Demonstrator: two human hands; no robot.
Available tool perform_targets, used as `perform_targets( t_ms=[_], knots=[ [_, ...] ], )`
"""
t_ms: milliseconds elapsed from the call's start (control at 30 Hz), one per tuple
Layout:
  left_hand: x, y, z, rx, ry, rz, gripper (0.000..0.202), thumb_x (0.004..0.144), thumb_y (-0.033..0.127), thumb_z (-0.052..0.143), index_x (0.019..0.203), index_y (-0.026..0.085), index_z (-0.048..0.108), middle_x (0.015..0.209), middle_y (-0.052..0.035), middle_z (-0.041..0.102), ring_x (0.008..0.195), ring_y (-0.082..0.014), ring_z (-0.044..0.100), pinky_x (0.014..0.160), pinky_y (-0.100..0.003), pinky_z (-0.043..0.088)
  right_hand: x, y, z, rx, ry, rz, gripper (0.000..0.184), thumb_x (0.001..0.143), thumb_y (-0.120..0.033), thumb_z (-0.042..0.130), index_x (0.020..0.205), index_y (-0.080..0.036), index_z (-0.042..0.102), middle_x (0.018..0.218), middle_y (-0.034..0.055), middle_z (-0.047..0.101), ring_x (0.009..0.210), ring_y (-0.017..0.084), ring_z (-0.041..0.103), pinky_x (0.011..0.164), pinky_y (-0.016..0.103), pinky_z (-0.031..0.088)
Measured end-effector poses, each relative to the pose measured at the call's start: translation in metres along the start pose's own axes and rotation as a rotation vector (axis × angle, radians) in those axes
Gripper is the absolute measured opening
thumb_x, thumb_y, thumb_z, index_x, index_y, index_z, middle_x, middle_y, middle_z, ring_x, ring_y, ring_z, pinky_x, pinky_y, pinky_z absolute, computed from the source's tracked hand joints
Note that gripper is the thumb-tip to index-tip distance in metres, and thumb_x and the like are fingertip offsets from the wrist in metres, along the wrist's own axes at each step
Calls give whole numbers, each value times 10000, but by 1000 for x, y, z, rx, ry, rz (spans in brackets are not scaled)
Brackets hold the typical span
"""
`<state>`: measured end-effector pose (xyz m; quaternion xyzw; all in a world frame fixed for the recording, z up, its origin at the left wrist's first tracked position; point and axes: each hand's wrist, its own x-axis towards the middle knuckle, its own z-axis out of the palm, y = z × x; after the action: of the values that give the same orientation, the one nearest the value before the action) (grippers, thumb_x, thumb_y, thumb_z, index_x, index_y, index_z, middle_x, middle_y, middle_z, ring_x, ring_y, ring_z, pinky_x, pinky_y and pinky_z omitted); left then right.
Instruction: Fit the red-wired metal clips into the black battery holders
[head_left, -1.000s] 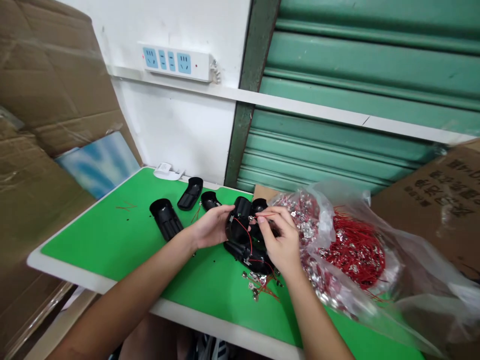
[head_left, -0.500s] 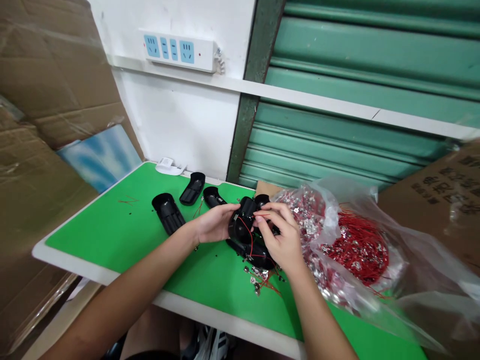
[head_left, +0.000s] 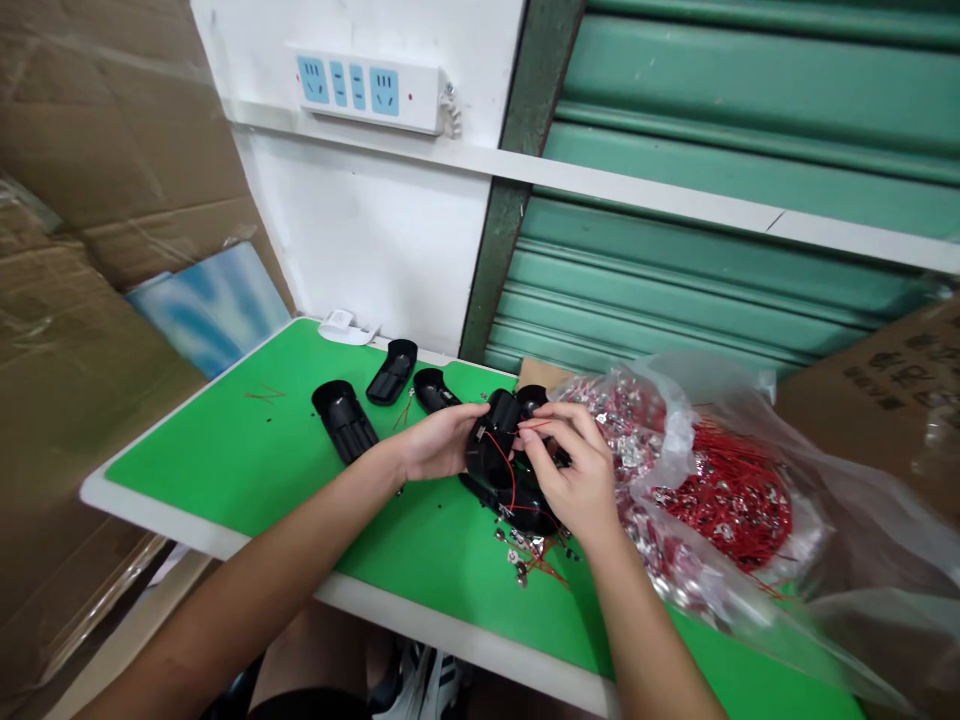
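A glossy black plastic housing is held up over the table, gripped along its left side by my left hand. A thin red wire curves across the housing's face. My right hand is at the housing's right edge, thumb and forefinger pinching a red wire. Its far end by the housing is too small to make out. Below the held part lies another black housing, partly hidden. Small metal contacts with red wires are scattered in front of it.
More black housings lie to the left and behind on the green table. A clear plastic bag of red-wired metal contacts stands at the right. Cardboard boxes flank the table, and a green shutter rises behind.
The view has shifted slightly, so everything appears a little farther right. Both hands keep nearly the same hold on the housing and the red wire.
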<state>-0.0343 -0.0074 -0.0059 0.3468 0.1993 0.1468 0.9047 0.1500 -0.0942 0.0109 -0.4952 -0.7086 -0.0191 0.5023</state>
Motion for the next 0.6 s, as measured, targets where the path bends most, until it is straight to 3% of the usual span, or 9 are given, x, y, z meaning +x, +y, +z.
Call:
perform_targets(
  t_ms=[600],
  knots=[
    [-1, 0, 1, -18, -63, 1, 437, 953, 512, 559, 1181, 171, 711, 1130, -107, 759, 1009, -228, 663, 970, -341, 415, -1, -4, 0, 39, -35, 46, 139, 973, -183, 593, 950, -222, 724, 1035, 81, 633, 971, 205, 661, 834, 381, 590]
  ],
)
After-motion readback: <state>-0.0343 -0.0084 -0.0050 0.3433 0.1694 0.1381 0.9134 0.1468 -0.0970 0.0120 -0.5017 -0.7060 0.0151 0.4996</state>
